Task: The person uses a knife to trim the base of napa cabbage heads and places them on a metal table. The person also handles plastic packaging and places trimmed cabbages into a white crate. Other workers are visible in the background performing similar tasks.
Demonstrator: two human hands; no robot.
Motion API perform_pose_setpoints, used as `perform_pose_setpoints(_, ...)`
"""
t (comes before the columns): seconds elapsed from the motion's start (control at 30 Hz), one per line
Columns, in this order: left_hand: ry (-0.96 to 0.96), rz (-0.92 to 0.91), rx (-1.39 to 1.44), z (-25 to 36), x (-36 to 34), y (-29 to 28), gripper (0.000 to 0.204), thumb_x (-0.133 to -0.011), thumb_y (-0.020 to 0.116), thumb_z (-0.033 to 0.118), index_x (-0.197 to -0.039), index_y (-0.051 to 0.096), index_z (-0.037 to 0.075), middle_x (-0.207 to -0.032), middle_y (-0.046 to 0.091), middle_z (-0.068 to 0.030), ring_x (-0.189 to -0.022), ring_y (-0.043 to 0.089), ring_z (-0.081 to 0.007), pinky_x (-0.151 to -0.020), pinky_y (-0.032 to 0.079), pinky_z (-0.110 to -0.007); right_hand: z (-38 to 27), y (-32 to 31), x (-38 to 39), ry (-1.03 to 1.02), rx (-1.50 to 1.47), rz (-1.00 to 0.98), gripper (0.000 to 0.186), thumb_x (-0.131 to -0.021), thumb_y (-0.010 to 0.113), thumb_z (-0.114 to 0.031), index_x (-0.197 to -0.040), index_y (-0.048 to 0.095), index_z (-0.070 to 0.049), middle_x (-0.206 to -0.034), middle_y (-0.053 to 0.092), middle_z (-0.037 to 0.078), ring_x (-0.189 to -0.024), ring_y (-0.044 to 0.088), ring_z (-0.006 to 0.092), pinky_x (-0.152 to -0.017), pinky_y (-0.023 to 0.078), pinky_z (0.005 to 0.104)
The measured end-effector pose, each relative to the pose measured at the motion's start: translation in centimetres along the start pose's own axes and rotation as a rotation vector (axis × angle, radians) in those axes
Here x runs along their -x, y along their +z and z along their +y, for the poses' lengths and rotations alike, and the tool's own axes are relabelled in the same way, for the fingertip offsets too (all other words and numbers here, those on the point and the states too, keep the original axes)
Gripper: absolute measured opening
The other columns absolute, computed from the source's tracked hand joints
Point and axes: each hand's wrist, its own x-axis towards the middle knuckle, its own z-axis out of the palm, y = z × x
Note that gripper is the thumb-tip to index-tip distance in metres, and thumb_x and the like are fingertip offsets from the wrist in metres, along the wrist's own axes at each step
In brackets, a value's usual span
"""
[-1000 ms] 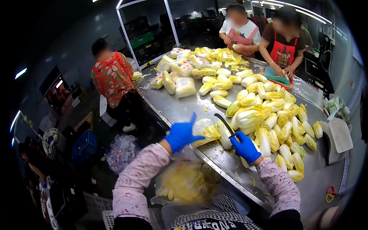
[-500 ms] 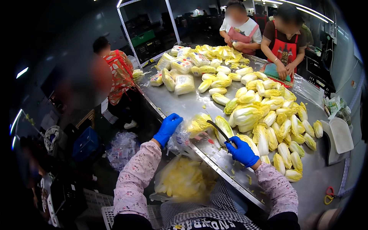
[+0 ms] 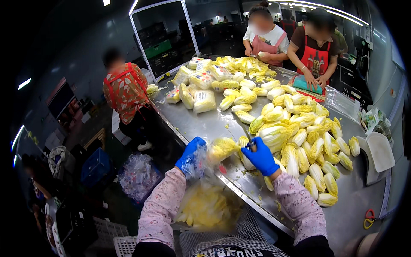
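Observation:
My left hand (image 3: pixel 191 155), in a blue glove, is closed on a crumpled clear plastic bag (image 3: pixel 201 165) at the table's near edge. Against that bag, to the hand's right, lies a pale yellow napa cabbage (image 3: pixel 224 149); how far the plastic covers it I cannot tell. Gloved in blue too, my right hand (image 3: pixel 262 157) grips a knife by its handle, the thin blade (image 3: pixel 244 129) pointing up and away over the table. Just beyond and right of this hand begins a heap of loose napa cabbages (image 3: pixel 295 128).
Bagged cabbages (image 3: pixel 204 101) are stacked farther back on the metal table (image 3: pixel 188 120). Below its edge hangs a clear bag of yellow leaves (image 3: pixel 205 205). Red-handled scissors (image 3: pixel 369 218) lie at right. Two people work across the table; another person (image 3: pixel 128 94) stands at left.
My right hand has moved slightly up and left, and the knife blade has swung to point farther away. My left hand has shifted a little right and down with the bag.

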Motion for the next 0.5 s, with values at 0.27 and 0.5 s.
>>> perform_pose_setpoints(0.27, 0.254, 0.235, -0.84, -0.8, 1.0, -2.3, 0.039, -0.078, 0.075, 0.021, -0.11, 0.059, 0.006, -0.102, 0.062, -0.0048, -0.09, 0.057, -0.0131, -0.082, 0.047, -0.027, -3.4, -1.4, -3.6, -0.097, 0.277, -0.383, 0.039, -0.086, 0.058, -0.041, -0.099, 0.056, -0.004, -0.086, 0.063, 0.021, -0.08, 0.061, 0.0404, -0.071, 0.049, 0.044)
perform_pose_setpoints(0.5, 0.648, 0.256, -1.651, 1.0, 2.3, 9.5, 0.086, -0.07, 0.072, 0.054, -0.127, 0.045, -0.004, -0.075, 0.065, -0.0153, -0.057, 0.062, -0.0257, -0.055, 0.049, -0.034, 1.2, -4.7, -3.2, -0.014, 0.334, -0.129, 0.033, -0.088, 0.058, -0.036, -0.101, 0.056, -0.006, -0.086, 0.064, 0.02, -0.078, 0.062, 0.0384, -0.066, 0.049, 0.044)
